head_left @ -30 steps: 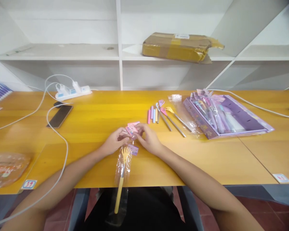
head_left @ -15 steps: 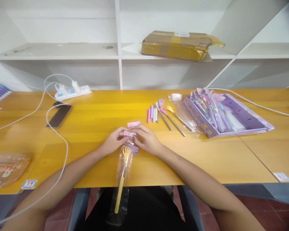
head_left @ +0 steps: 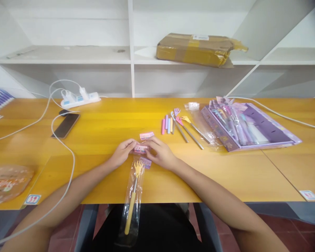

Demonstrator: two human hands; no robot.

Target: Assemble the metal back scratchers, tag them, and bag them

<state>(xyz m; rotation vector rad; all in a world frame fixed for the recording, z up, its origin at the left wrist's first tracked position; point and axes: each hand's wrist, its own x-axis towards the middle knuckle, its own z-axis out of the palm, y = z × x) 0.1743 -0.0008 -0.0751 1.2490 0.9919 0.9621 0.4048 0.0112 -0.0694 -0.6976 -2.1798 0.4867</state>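
A yellow back scratcher point(head_left: 130, 213) lies in a clear plastic bag point(head_left: 124, 224) that hangs over the table's front edge. Across the bag's top is a small pink printed card point(head_left: 141, 149). My left hand point(head_left: 123, 153) pinches the card's left end between thumb and fingers. At its right end, the curled fingers of my right hand point(head_left: 160, 153) grip it, with the fingertips partly hidden. Another pink card point(head_left: 146, 135) lies just beyond my fingers, and a purple card point(head_left: 146, 162) shows beneath the bag.
Right of my hands lie several unwrapped back scratchers point(head_left: 190, 134) and coloured handle sleeves point(head_left: 166, 125). Farther right is a purple display box point(head_left: 273, 122) with bagged pieces. A phone point(head_left: 66, 126), a power strip point(head_left: 81, 100) and a loose white cable point(head_left: 72, 164) are at left.
My left fingers have straightened and drawn slightly left along the card, so more of its printed face shows. The bagged back scratcher stays nearly in place.
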